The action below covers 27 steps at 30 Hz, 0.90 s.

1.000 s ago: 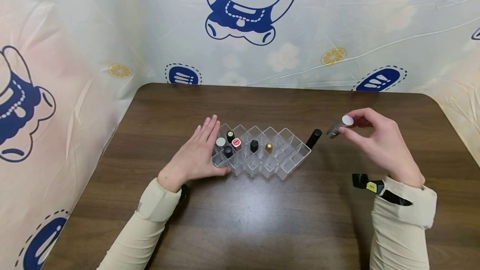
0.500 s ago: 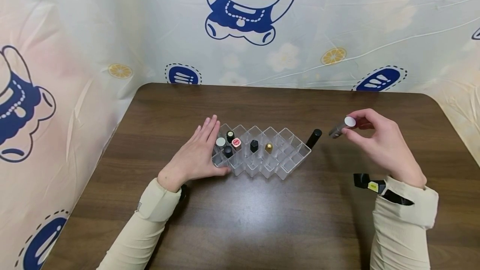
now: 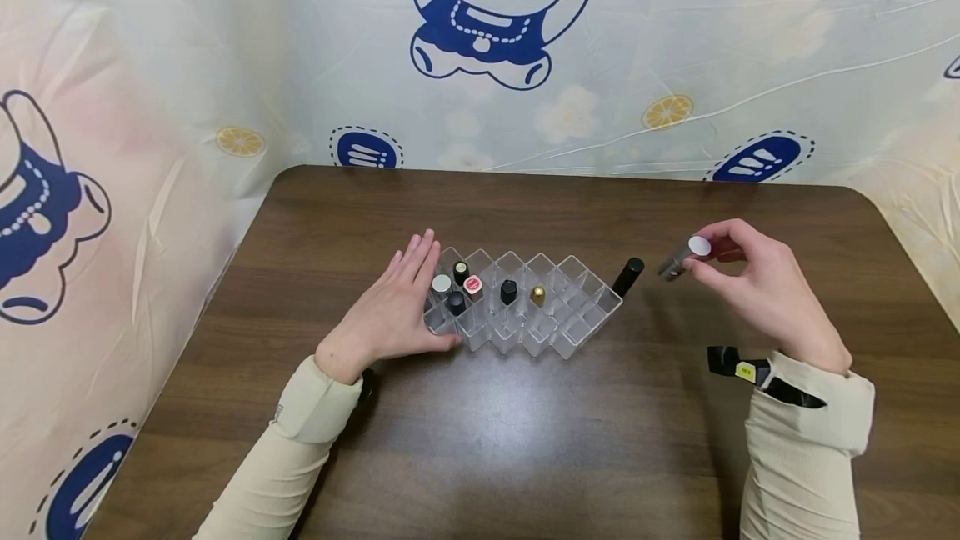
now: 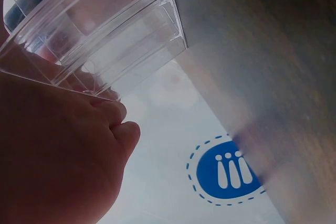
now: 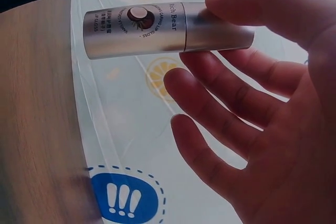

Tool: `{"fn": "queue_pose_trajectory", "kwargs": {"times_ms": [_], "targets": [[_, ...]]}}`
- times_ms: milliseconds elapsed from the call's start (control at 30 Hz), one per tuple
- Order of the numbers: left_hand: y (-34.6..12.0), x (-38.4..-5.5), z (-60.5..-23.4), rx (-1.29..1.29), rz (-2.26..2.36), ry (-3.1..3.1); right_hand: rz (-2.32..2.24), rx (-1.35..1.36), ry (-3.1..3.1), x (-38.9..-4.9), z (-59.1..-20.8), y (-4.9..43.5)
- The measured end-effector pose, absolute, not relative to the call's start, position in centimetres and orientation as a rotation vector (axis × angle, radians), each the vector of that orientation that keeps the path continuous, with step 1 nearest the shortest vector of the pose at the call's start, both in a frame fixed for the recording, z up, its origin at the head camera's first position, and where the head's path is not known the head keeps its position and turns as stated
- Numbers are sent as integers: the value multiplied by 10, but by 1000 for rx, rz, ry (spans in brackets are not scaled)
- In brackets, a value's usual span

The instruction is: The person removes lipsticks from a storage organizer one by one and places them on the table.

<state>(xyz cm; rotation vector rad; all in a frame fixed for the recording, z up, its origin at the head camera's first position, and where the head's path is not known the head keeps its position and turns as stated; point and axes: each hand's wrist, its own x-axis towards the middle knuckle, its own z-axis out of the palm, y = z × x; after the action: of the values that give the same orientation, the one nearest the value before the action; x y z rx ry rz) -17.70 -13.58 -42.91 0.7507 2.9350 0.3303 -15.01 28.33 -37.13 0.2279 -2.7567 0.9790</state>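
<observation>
My right hand (image 3: 757,282) pinches a silver lip gloss tube (image 5: 136,30) between thumb and fingers, raised above the table on the right. The tube leans, its pale round end (image 3: 699,246) uppermost; printed lettering and a coconut picture show in the right wrist view. My left hand (image 3: 393,307) rests against the left end of a clear lipstick organizer (image 3: 573,273), fingers straight, thumb at its front corner. Through the plastic (image 4: 131,40), the left wrist view shows part of the hand.
Several capped tubes stand in the organizer's left and middle compartments, among them a red-topped one (image 3: 472,287), a black one (image 3: 508,292) and a gold one (image 3: 537,296). A tall black tube (image 3: 628,276) stands by its right corner. Patterned cloth (image 3: 480,132) hangs behind the brown table (image 3: 480,457).
The right hand has shifted slightly to the right with the lip gloss tube in its grip. The left hand and the organizer stay where they were.
</observation>
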Motion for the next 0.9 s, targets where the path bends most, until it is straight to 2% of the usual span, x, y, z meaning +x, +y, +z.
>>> {"fn": "queue_pose_trajectory", "kwargs": {"times_ms": [900], "targets": [[-136,-177,-429,750,335,2935,973,268,-2968,-157,-380,294]]}}
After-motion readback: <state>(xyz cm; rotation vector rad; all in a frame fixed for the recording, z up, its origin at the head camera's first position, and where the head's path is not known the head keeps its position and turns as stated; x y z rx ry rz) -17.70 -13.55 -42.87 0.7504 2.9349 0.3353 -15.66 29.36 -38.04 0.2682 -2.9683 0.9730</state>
